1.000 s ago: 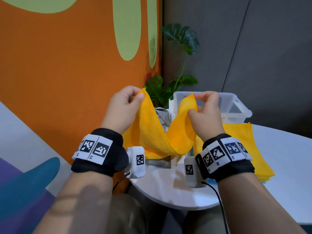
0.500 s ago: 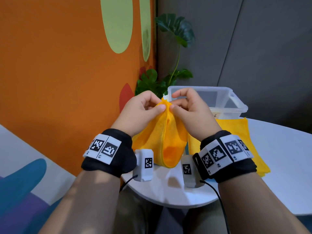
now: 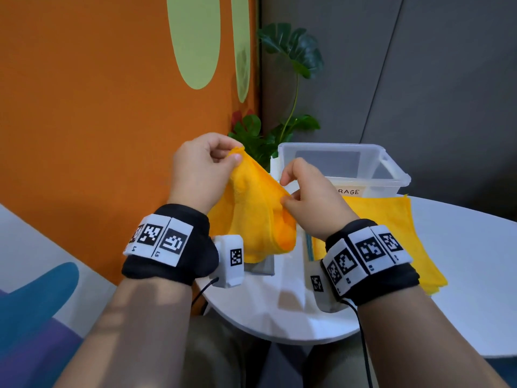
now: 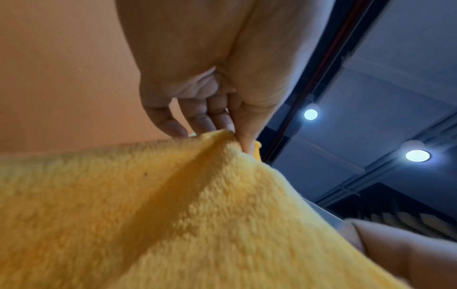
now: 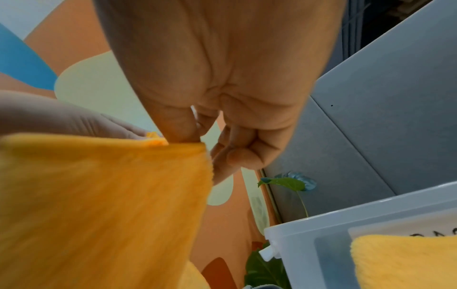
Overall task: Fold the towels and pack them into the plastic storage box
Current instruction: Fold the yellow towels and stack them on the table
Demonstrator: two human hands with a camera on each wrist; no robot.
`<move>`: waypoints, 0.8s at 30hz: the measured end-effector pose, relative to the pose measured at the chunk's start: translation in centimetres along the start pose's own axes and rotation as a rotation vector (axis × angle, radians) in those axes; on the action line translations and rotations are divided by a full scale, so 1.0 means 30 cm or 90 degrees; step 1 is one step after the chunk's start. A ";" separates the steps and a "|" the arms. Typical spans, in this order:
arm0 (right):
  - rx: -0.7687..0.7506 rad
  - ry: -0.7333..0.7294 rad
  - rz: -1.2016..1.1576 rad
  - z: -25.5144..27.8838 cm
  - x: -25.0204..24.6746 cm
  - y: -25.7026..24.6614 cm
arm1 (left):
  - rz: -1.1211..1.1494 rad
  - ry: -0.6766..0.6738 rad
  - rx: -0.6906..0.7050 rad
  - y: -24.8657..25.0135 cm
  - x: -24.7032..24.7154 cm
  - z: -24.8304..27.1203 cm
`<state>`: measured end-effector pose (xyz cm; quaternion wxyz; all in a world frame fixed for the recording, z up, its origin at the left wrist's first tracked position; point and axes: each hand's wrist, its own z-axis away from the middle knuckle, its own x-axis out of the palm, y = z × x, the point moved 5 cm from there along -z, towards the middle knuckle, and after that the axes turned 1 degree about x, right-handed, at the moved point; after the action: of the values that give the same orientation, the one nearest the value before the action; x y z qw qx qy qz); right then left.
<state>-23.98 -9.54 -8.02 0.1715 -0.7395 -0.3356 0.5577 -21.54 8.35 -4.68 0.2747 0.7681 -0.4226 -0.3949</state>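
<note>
Left hand (image 3: 200,169) raised above the near edge of the round white table (image 3: 461,247), thumb and curled fingers (image 4: 197,119) pinching the top corner of a fluffy yellow-orange microfibre towel (image 3: 257,217): a closed grip on the cloth. Right hand (image 3: 310,200) lower and just to the right, thumb and forefinger pinching the towel's edge, other fingers loosely curled; from the right wrist view, pinch plainly visible at the cloth's upper corner (image 5: 183,144). Towel doubled over and hanging between the two hands, clear of the table, its lower fold sagging near the wrists. Behind the right hand, a clear rectangular plastic storage box (image 3: 391,175), lidless, standing on the table with a white label on its near wall; contents hard to make out. In front of the box and to the right of the hands, a flat stack of matching yellow-orange towels (image 3: 391,225) lying on the table. Black wristbands with printed square markers (image 3: 159,239) on both wrists. Green leafy plant (image 3: 293,51) in the corner behind the box, beside an orange wall (image 3: 98,107).
</note>
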 end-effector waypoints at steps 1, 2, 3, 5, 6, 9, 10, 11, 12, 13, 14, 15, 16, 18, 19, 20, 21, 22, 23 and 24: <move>0.001 -0.016 0.034 0.003 0.005 0.004 | -0.010 0.035 -0.009 -0.006 -0.024 -0.009; 0.003 -0.031 0.069 0.005 0.009 0.008 | -0.016 0.067 -0.018 -0.013 -0.048 -0.017; 0.007 -0.042 0.102 0.006 0.012 0.013 | -0.019 0.092 -0.024 -0.019 -0.068 -0.024; 0.020 -0.062 0.165 -0.003 0.009 0.017 | -0.024 0.117 -0.023 -0.024 -0.092 -0.030; 0.031 -0.082 0.199 -0.011 0.008 0.017 | -0.026 0.124 -0.021 -0.025 -0.097 -0.029; 0.088 -0.118 0.245 -0.024 0.000 0.018 | -0.025 0.142 -0.017 -0.022 -0.107 -0.024; 0.102 -0.098 0.225 -0.022 -0.009 0.016 | -0.024 0.149 -0.017 -0.022 -0.113 -0.025; 0.107 -0.069 0.197 -0.017 -0.022 0.012 | -0.026 0.158 -0.018 -0.022 -0.121 -0.026; 0.109 -0.040 0.174 -0.011 -0.035 0.007 | -0.029 0.165 -0.019 -0.021 -0.129 -0.028; 0.108 -0.014 0.165 -0.007 -0.047 0.004 | -0.034 0.170 -0.019 -0.021 -0.136 -0.029; 0.102 0.018 0.165 -0.005 -0.063 -0.002 | -0.035 0.175 -0.018 -0.019 -0.141 -0.030; 0.091 0.068 0.168 -0.008 -0.082 -0.007 | -0.033 0.177 -0.017 -0.017 -0.145 -0.030; 0.073 0.139 0.164 -0.009 -0.108 -0.016 | -0.029 0.178 -0.017 -0.015 -0.145 -0.029; 0.038 0.294 0.126 -0.007 -0.160 -0.037 | -0.013 0.169 -0.018 -0.010 -0.143 -0.027; 0.014 0.366 0.100 -0.003 -0.181 -0.048 | -0.001 0.160 -0.018 -0.006 -0.139 -0.027; -0.013 0.427 0.071 0.003 -0.198 -0.061 | 0.012 0.148 -0.016 -0.002 -0.136 -0.028; -0.038 0.472 0.044 0.008 -0.210 -0.074 | 0.027 0.137 -0.015 0.006 -0.133 -0.028; -0.058 0.502 0.024 0.012 -0.218 -0.086 | 0.041 0.127 -0.014 0.013 -0.132 -0.029; -0.071 0.522 0.012 0.016 -0.222 -0.094 | 0.054 0.119 -0.014 0.022 -0.132 -0.028; -0.077 0.533 0.006 0.017 -0.224 -0.099 | 0.064 0.112 -0.016 0.030 -0.131 -0.027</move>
<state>-26.40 -12.10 -1.54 0.2471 -0.9124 -0.2658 0.1893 -22.55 11.40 -2.09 0.3399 0.7743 -0.4298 -0.3166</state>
